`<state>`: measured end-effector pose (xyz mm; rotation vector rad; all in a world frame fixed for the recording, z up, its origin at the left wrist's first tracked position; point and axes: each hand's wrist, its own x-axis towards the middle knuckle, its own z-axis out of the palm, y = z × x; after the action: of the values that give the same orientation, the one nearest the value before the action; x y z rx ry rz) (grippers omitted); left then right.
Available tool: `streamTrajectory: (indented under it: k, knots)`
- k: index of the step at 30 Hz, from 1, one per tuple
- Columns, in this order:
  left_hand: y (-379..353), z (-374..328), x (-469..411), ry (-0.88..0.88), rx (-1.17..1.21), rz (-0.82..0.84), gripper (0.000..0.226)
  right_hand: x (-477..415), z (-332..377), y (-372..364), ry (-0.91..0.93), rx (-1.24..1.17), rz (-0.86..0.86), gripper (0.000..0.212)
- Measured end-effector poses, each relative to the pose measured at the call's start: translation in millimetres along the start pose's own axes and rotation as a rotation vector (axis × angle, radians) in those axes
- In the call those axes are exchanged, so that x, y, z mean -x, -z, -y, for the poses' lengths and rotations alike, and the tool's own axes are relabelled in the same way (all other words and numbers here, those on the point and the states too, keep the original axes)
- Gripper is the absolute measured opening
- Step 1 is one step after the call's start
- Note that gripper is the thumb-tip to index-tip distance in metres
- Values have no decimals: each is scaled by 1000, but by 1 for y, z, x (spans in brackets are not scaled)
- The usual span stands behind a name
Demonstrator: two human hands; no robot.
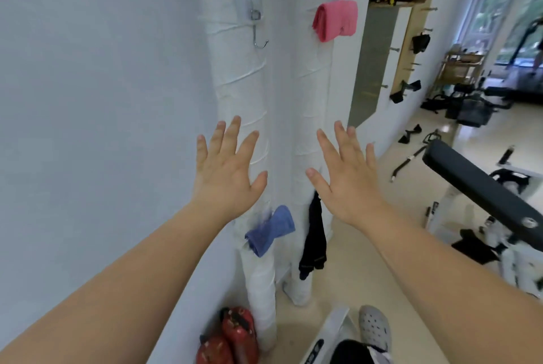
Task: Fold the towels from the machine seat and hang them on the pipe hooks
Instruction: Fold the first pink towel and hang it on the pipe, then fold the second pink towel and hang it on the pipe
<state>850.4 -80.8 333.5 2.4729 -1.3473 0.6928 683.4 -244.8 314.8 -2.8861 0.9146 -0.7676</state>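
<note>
You have a bright, even view, lit by daylight from the windows [496, 2] at two o'clock, which are washed out and hazy. The glossy floor [382, 175] shows a glare spot at three o'clock. Shadows on the wall [88, 99] are faint and soft. Wide-angle distortion bows the pipes [252, 99] and stretches the bottom corners, and the far room looks soft.

Pink on the folded towel [335, 20], blue on the lower towel [270, 230], black on the cloth [313, 240] beside it. White across the wrapped pipes [235, 84], creased in slanting bands. Silver on the hook [258, 30]. Glossy red on the gloves [235, 337], grey with dark holes on the shoe [374, 327], black on the padded bench [476, 184].
</note>
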Motion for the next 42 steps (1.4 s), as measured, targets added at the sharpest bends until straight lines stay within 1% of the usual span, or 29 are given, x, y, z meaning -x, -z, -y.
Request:
streamTrajectory:
  k: [4, 11, 15, 19, 23, 25, 28, 33, 35, 37, 39, 42]
  knots:
    - [-14, -9, 29, -56, 83, 91, 78, 45, 5, 2, -90, 30, 76, 72]
    - [-52, -43, 75, -155, 220, 235, 77, 112, -13, -6, -205, 150, 212, 72]
    - [-74, -67, 100, -208, 268, 294, 78, 150, -33, -21, -276, 149, 255, 71]
    - [-101, -103, 134, -225, 323, 417, 75, 212, -58, -40, -377, 126, 355, 71]
    - [-132, -168, 177, -322, 323, 514, 75, 300, -96, -57, -494, 107, 492, 70]
    - [-142, -210, 201, -385, 307, 614, 75, 346, -122, -54, -574, 130, 550, 71]
    - [-151, -274, 242, -468, 275, 748, 75, 418, -164, -38, -698, 130, 582, 73]
    - [-157, -379, 307, -602, 208, 820, 71, 539, -234, -8, -879, 72, 629, 72]
    - [-155, -423, 333, -629, 180, 868, 71, 586, -261, 5, -923, 60, 666, 71]
    - [-150, -464, 358, -638, 217, 918, 72, 627, -286, 19, -969, 47, 686, 72]
    - [-145, -501, 377, -682, 234, 969, 71, 659, -309, 32, -1009, 25, 700, 75]
    - [-139, -546, 393, -793, 185, 999, 68, 694, -340, 40, -1044, -9, 704, 75]
